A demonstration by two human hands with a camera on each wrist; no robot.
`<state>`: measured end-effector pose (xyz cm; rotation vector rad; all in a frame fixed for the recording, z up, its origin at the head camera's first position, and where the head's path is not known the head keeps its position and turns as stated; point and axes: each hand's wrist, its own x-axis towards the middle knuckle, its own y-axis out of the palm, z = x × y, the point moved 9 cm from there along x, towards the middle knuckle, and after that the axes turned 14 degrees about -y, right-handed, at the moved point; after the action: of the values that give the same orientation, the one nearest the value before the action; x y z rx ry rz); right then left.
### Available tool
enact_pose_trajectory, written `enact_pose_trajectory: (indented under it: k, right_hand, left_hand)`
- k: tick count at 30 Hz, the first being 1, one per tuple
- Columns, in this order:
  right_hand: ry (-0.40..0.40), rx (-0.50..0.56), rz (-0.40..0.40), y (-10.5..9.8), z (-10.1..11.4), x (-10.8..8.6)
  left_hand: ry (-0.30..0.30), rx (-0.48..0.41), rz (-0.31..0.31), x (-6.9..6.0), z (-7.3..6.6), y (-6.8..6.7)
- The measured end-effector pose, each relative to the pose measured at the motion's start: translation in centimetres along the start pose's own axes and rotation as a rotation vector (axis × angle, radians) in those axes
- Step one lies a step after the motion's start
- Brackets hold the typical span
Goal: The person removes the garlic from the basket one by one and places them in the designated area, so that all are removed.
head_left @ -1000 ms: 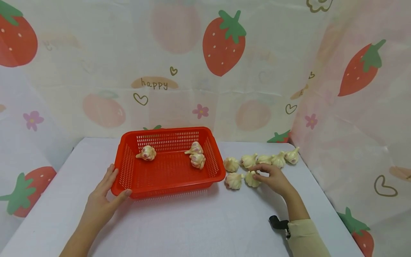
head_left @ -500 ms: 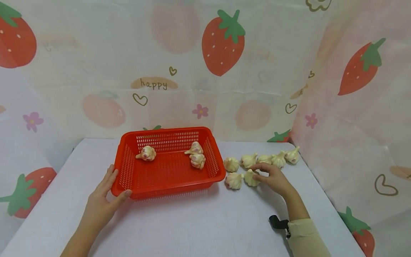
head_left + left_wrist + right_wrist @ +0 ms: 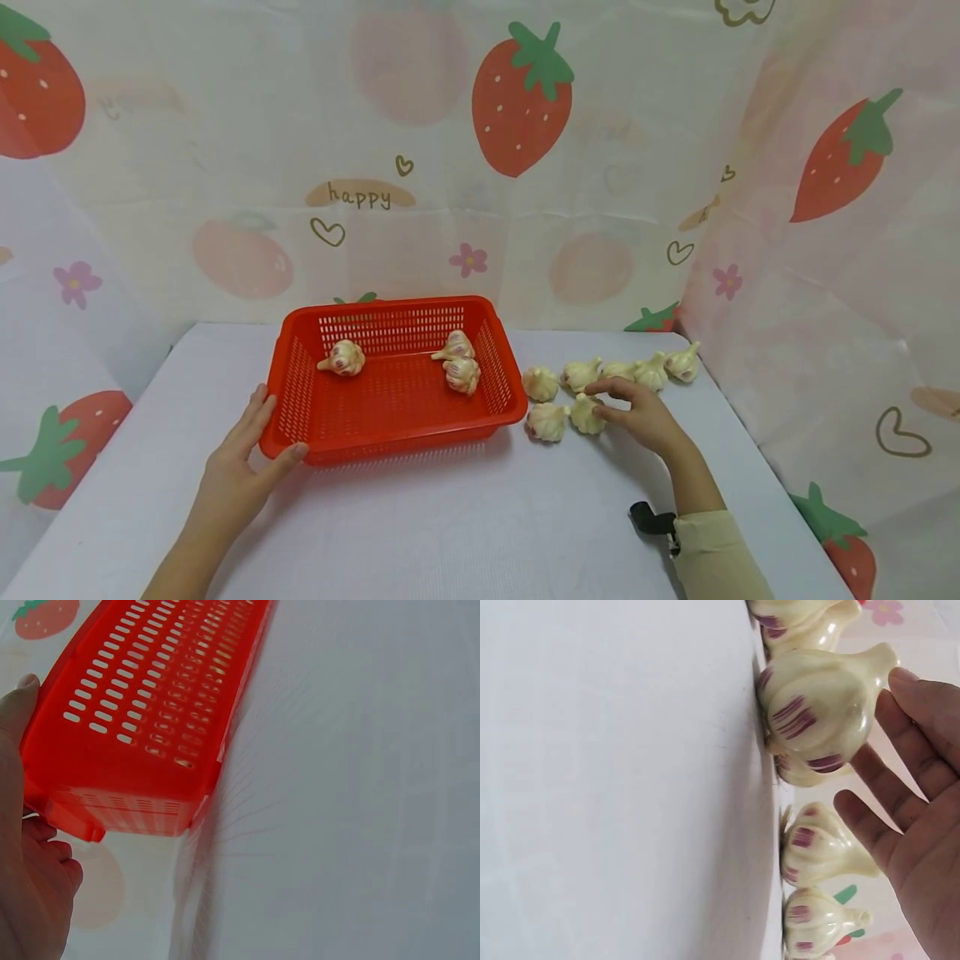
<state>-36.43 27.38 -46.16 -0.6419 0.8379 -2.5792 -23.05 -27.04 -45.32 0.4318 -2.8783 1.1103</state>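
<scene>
While left hand point(image 3: 234, 482) grips basket point(image 3: 397, 438), loosely spread right hand point(image 3: 647, 422) touches garlic point(image 3: 817, 705).

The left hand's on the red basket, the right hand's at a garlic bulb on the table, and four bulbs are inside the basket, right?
Only the count is off: the head view shows three bulbs inside the red basket, not four. The left hand is on the basket, and the right hand is at a garlic bulb on the table.
</scene>
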Motion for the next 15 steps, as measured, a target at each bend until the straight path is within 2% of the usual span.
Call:
enact_pose_trajectory:
  k: [6,15]
  right_hand:
    - [-0.010,-0.019,-0.027,-0.8,0.9,0.1]
    - [-0.017,-0.024,-0.052,-1.9,2.2,0.2]
  left_hand:
    - [-0.005,0.006,0.001,0.1,-0.1,-0.2]
    - [-0.015,0.023,0.008,0.2,0.2,0.1]
